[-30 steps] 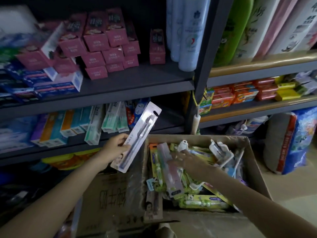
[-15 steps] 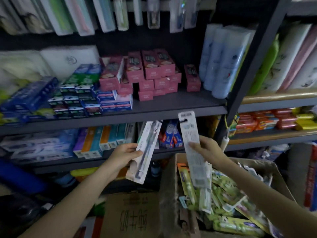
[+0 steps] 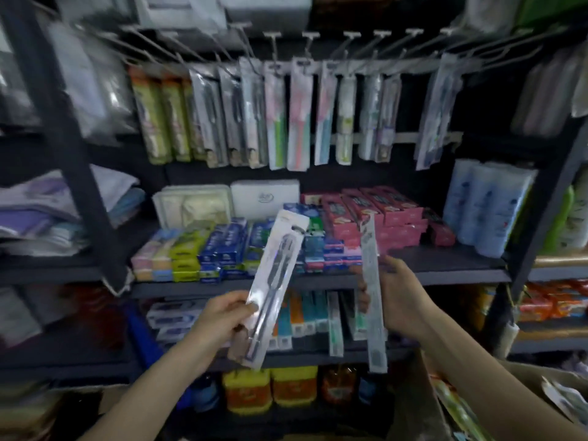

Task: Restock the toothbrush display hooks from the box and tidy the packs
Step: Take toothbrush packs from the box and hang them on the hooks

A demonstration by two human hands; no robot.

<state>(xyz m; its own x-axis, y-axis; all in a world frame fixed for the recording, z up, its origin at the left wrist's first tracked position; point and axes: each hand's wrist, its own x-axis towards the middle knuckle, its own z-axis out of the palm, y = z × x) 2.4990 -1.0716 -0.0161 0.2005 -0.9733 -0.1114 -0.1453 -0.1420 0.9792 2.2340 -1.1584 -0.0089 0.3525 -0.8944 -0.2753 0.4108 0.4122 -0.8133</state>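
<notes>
My left hand [image 3: 219, 319] grips the lower part of a white toothbrush pack [image 3: 280, 265] with a dark brush inside, tilted up to the right. A second toothbrush pack [image 3: 370, 268], seen nearly edge-on and upright, is held by my right hand [image 3: 397, 300] around its middle. Both packs are raised in front of the toothpaste shelf, below the display hooks [image 3: 350, 43]. A row of hanging toothbrush packs [image 3: 299, 116] fills most hooks. The cardboard box [image 3: 521, 386] with more packs shows only at the bottom right corner.
Blue, green and pink toothpaste boxes [image 3: 366, 218] crowd the middle shelf [image 3: 445, 265]. Tall white bottles [image 3: 486, 205] stand at its right end. Dark shelf uprights [image 3: 66, 148] frame the bay. More boxed toothpaste [image 3: 302, 316] lines the lower shelf.
The view has swung upward from the box to the hooks. My right hand took a pack out of the box and raised it; both hands have lifted their packs toward the hooks.
</notes>
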